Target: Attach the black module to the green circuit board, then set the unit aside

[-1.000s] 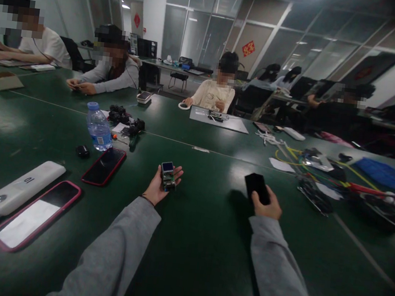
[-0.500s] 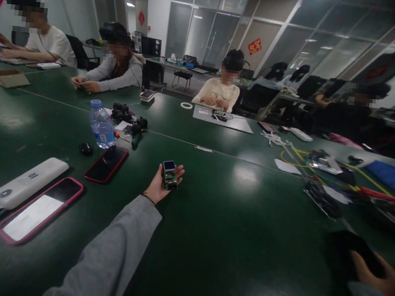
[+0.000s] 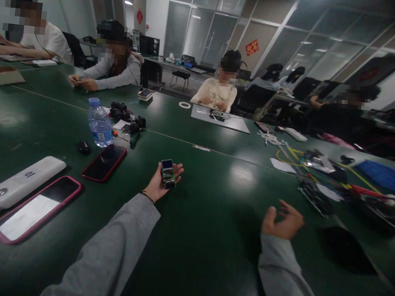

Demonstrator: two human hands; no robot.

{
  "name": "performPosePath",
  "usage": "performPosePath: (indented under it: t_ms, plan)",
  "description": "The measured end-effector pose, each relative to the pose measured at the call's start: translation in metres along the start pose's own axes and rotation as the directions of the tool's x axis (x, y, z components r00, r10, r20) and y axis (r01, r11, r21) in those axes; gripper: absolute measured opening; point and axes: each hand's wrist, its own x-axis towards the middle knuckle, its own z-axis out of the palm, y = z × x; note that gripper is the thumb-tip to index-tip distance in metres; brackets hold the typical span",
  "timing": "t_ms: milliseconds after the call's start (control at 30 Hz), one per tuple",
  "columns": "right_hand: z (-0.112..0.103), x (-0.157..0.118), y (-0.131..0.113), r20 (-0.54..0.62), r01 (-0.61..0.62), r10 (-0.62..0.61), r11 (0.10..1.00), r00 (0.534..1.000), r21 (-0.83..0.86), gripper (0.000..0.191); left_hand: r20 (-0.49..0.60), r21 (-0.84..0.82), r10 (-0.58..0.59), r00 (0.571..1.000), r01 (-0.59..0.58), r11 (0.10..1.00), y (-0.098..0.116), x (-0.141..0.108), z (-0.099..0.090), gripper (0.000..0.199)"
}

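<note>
Where the green table [image 3: 198, 267] runs toward its left edge, a white, rounded, oblong device [image 3: 24, 181] with a dark cable lies just beside a pink-framed phone [image 3: 38, 210], which is the closer of the two to the near edge. Farther in lie a small, glossy black case [image 3: 84, 148] and, next to a clear plastic bottle [image 3: 100, 127] with a blue cap, a dark-screened phone [image 3: 105, 162] in a red case. Palm up, the left hand [image 3: 156, 188] holds a small green circuit board [image 3: 168, 175] with a dark little screen; its thumb lies along the left side, and its fingers reach past the right side. Beyond them, by the far edge, a person in a cream top [image 3: 214, 93] sits behind a flat grey panel [image 3: 201, 114]. The right hand [image 3: 285, 222] is empty, its fingers loosely curled and its thumb well apart. Nearer the right edge, apart from that hand, lies a flat black object [image 3: 348, 250], its details lost in shadow; beyond it are tangled dark cables [image 3: 315, 197] and a crumpled blue item [image 3: 382, 174].
</note>
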Motion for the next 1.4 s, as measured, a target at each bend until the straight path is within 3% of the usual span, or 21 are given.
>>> performPosePath:
  t_ms: [67,200,267,333,500,633,767,800,867,933,967,1133,1400]
  plan:
    - [0.033,-0.028,-0.054,0.131,0.057,-0.084,0.978,0.988,0.199,0.040,0.013,0.003,-0.002,1.000,0.002,1.000,0.000,0.000,0.000,0.043]
    - [0.079,-0.084,-0.167,0.363,-0.016,-0.206,0.852,0.909,0.523,0.034,0.031,0.021,0.010,0.999,-0.011,1.000,-0.001,0.001,-0.002,0.041]
    - [0.093,-0.101,-0.204,0.402,-0.058,-0.223,0.813,0.888,0.579,0.035,0.014,0.039,0.012,1.000,-0.013,0.999,-0.001,0.002,-0.002,0.039]
    - [0.104,-0.108,-0.224,0.396,-0.078,-0.210,0.798,0.894,0.598,0.035,-0.003,0.052,0.004,1.000,-0.004,0.999,-0.001,0.002,-0.004,0.036]
    - [0.123,-0.107,-0.227,0.341,-0.085,-0.162,0.790,0.926,0.608,0.034,-0.002,0.038,-0.018,1.000,0.018,0.999,-0.002,0.005,-0.008,0.035]
    - [0.124,-0.107,-0.225,0.378,-0.099,-0.177,0.789,0.909,0.607,0.035,-0.039,0.009,-0.039,0.998,0.039,0.999,-0.003,0.009,-0.008,0.040]
    - [0.111,-0.110,-0.236,0.326,0.086,-0.304,0.835,0.895,0.543,0.044,-0.021,-0.002,-0.059,0.998,0.059,0.998,0.001,0.007,-0.005,0.044]
    - [0.108,-0.111,-0.240,0.325,0.168,-0.373,0.840,0.869,0.515,0.046,-0.001,-0.004,-0.074,0.997,0.074,0.997,0.003,0.006,-0.004,0.046]
    - [0.102,-0.113,-0.246,0.366,0.324,-0.524,0.813,0.769,0.483,0.048,0.045,-0.001,-0.136,0.990,0.136,0.991,0.006,0.005,-0.004,0.053]
    - [0.100,-0.115,-0.249,0.417,0.399,-0.597,0.787,0.686,0.471,0.048,0.077,0.010,-0.211,0.975,0.210,0.978,0.008,0.005,-0.006,0.059]
    - [0.100,-0.115,-0.249,0.433,0.397,-0.587,0.798,0.684,0.454,0.047,0.084,0.016,-0.237,0.968,0.236,0.972,0.008,0.005,-0.007,0.061]
    - [0.109,-0.111,-0.241,0.418,0.253,-0.402,0.895,0.815,0.368,0.040,0.083,0.022,-0.221,0.972,0.220,0.975,0.006,0.005,-0.008,0.059]
    - [0.109,-0.112,-0.239,0.377,0.271,-0.408,0.890,0.831,0.367,0.038,0.076,0.018,-0.185,0.980,0.184,0.983,0.005,0.003,-0.004,0.060]
